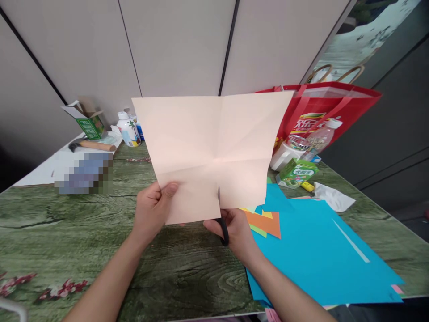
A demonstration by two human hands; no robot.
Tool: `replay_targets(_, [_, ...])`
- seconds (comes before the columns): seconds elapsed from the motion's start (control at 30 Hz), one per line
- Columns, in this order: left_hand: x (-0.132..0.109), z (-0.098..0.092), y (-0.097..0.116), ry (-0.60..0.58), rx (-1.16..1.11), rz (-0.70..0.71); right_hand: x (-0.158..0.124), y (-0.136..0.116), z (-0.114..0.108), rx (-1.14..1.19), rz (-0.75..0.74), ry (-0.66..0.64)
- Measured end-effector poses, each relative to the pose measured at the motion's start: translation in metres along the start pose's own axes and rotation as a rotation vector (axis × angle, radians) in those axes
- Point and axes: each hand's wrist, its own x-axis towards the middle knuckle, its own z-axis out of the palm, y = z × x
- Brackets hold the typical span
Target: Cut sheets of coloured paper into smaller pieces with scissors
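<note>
A large pale peach sheet of paper (187, 134) is held up in front of me, with fold creases crossing near its middle. My left hand (152, 208) is closed on its lower left edge, thumb on the near face. In my right hand (234, 230) is a pair of scissors (224, 232) with black handles, fingers in the loops. One blade shows upright against the sheet, in a slit that runs up from the bottom edge near the vertical crease. The other blade is hidden behind the paper.
Blue paper sheets (321, 255) lie at the right, with orange paper scraps (268, 223) on them. Behind stand a green carton (296, 173), a plastic bottle (321, 138) and a red bag (351, 103). At the back left are a hammer (97, 145), a white bottle (129, 129) and an opened box (89, 125).
</note>
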Motion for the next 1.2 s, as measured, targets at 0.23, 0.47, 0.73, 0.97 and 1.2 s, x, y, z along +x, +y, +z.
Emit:
replay_targets(0.23, [0.001, 0.001, -0.001, -0.001, 0.002, 0.005, 0.001, -0.001, 0.001, -0.074, 0.006, 0.038])
replay_targets(0.47, [0.0, 0.0, 0.001, -0.003, 0.002, -0.001, 0.001, -0.007, 0.003, -0.089, 0.001, 0.063])
replay_targets(0.73, [0.0, 0.0, -0.002, 0.001, 0.013, 0.006, 0.0, -0.003, 0.001, -0.124, 0.038, 0.093])
replay_targets(0.97, [0.0, 0.001, 0.0, -0.004, -0.006, 0.012, 0.001, 0.002, -0.002, -0.107, 0.049, 0.082])
replay_targets(1.2, [0.0, 0.001, 0.001, -0.003, 0.015, 0.019, 0.002, 0.005, -0.004, -0.082, 0.058, 0.071])
